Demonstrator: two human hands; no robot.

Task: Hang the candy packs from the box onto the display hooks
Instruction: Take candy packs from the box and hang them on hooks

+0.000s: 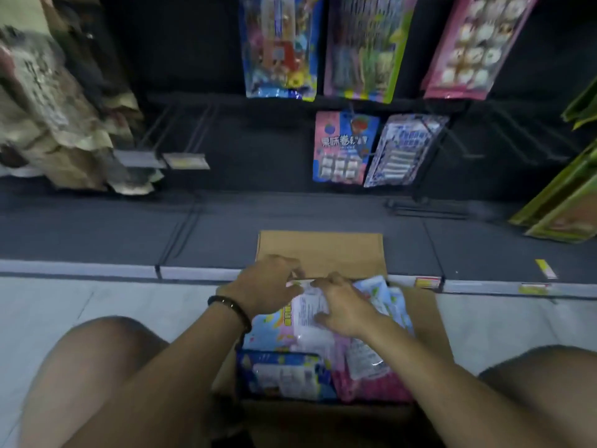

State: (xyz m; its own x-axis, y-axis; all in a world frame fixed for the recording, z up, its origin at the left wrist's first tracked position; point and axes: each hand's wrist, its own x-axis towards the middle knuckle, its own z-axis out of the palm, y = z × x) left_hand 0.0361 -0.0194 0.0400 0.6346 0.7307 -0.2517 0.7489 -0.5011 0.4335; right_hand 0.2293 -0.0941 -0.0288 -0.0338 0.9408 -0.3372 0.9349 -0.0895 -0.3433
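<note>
Candy pack, white printed back up, sits over the other packs at the far edge of the box. Its long axis runs near to far, top end toward the shelf. Left hand pinches the pack's top edge, fingers curled. Right hand grips its right side, fingers curled over it. The box is on the floor, far flap on the shelf edge. Bare hooks upper left, hung packs at centre.
</note>
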